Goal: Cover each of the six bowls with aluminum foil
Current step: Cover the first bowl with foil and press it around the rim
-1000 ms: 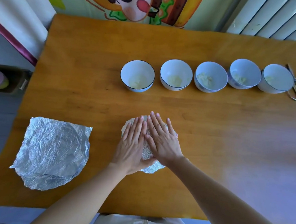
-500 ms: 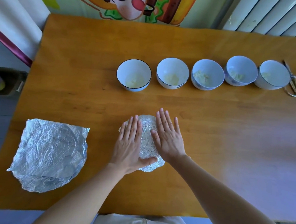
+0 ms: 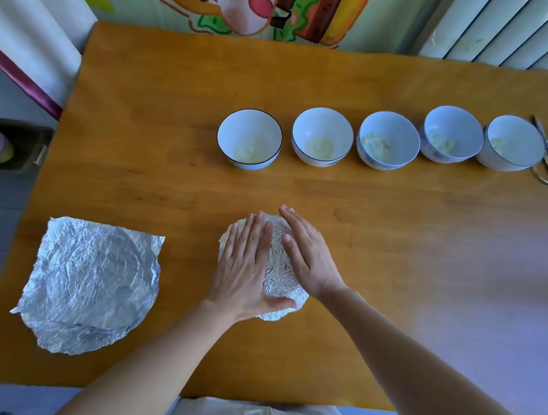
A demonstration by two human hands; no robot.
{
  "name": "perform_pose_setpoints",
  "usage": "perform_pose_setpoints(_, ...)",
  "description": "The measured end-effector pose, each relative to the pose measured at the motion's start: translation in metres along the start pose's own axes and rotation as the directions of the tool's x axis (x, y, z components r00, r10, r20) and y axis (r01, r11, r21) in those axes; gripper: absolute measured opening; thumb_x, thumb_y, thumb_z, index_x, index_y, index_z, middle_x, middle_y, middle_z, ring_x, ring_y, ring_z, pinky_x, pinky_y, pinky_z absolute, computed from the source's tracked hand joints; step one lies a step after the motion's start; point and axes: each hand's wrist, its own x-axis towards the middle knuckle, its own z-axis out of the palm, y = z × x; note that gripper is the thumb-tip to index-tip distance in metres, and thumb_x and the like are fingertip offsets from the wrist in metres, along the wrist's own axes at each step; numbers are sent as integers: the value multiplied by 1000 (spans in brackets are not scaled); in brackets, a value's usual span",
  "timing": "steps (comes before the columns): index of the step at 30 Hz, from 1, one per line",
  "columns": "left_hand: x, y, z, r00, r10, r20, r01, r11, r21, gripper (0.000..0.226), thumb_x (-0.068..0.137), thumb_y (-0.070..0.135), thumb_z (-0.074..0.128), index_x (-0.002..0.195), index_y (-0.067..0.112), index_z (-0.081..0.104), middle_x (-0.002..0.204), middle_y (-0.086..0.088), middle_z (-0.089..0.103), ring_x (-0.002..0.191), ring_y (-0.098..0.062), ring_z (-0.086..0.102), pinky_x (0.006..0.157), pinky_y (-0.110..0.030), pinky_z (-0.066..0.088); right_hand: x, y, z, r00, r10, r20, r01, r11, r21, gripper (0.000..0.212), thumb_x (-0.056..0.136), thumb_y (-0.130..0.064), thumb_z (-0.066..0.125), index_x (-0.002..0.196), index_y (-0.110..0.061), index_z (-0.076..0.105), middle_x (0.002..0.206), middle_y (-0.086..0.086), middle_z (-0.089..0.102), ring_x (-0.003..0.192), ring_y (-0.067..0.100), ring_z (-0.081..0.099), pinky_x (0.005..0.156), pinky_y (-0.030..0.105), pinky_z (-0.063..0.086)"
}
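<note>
The left hand (image 3: 243, 268) lies flat on the foil-covered bowl (image 3: 277, 261), fingers (image 3: 252, 235) straight and together. The right hand (image 3: 307, 260) presses the foil's right side, fingers extended, gripping nothing. The bowl stands near-centre on the surface (image 3: 396, 239); five uncovered bowls (image 3: 388, 139) line the far side

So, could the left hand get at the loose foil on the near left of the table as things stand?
Probably yes. The left hand lies flat on the foil-covered bowl, holding nothing, and only bare table lies between it and the loose foil.
</note>
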Motion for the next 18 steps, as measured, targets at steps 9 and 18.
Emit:
perform_pose_setpoints(9, 0, 1, 4, 1000, -14, 4, 14, 1000, 18, 135, 68, 95, 38, 155, -4, 12, 164, -23, 5, 153, -34, 4, 121, -56, 19, 5, -4, 0, 976, 190, 101, -212, 937, 278, 57, 99, -47, 32, 147, -17, 38, 135, -3, 60, 128, 8, 51, 101, 9, 32)
perform_pose_setpoints(18, -1, 2, -3, 1000, -18, 18, 18, 1000, -19, 141, 64, 102, 27, 156, -3, 7, 165, -22, -1, 154, -34, -2, 123, -53, 8, 1, -9, -18, 913, 400, -81, -314, 815, 486, 56, 99, -42, 37, 150, -21, 33, 151, -9, 42, 137, -4, 35, 115, 24, 27)
